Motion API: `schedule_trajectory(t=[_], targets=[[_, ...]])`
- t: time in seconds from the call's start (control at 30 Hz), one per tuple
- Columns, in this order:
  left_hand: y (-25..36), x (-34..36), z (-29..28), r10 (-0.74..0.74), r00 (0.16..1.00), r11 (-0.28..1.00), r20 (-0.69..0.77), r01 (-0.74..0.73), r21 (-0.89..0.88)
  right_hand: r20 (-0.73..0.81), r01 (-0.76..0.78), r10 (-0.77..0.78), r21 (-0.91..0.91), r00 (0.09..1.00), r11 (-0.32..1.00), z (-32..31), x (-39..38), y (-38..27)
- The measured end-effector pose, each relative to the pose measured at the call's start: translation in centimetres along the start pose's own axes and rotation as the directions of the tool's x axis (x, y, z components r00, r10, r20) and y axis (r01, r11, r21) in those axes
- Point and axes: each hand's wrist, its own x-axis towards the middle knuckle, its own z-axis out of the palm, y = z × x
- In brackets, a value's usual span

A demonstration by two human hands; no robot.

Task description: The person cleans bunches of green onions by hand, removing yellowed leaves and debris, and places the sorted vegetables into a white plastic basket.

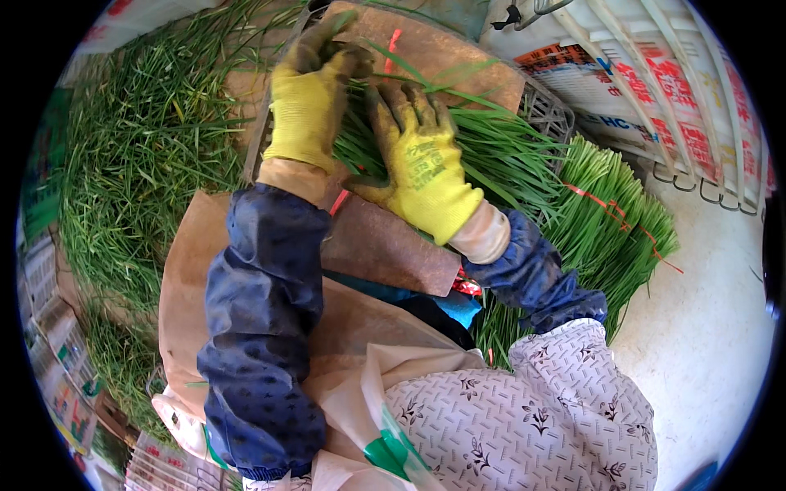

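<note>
Right hand [417, 147] was spread wide in its yellow glove, fingers splayed and thumb out, lying over a loose bunch of what looked like garlic chives [512, 147]. The left hand [315, 90], also gloved, had its fingers bent at the far left end of the bunch, but it's blurry, so I couldn't tell if it was pinching any. The bunch lay across a brown board [499, 90], running from between the hands out to the right, leaf ends fanned. I'd guess it handled light and floppy, a bit slick, and easy to bruise or crease, so I'd have cupped it around the thicker part with a broad, gentle grip, since single blades would probably slide out. As for containers, a dark plastic crate [557, 119] with lattice sides showed at the board's edge, but the board hid whatever was inside. A white printed sack [630, 90] was up top right, contents not visible. Right of the board sat a thick stack of chives [598, 159] with a red tie [610, 209], and a messy heap of loose leaves [155, 147] was over on the left.
</note>
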Motion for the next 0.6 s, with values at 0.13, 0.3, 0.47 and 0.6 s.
schedule_trajectory(t=[0.13, 0.3, 0.47, 0.6], targets=[[0.9, 0.6, -1.0, -0.111, 0.987, 0.984, -0.121, 0.092, -0.149, 0.024, 0.020, -0.020, -0.027, 1.000, 0.999, 1.8, -0.7, 1.3], [0.3, 2.3, -4.7, -0.029, 0.997, 0.933, -0.075, 0.001, -0.360, 0.052, 0.022, -0.020, -0.038, 0.998, 0.999, 2.4, -0.7, 1.4], [7.0, 3.5, -18.1, -0.122, 0.839, 0.992, -0.530, 0.082, -0.098, 0.063, 0.021, -0.017, -0.065, 0.998, 0.998, 2.0, -0.7, 1.4], [7.1, -0.3, -35.8, -0.142, 0.732, 0.562, -0.667, 0.614, 0.554, 0.062, 0.013, -0.007, -0.093, 0.998, 0.996, 2.6, -0.6, 0.8]])
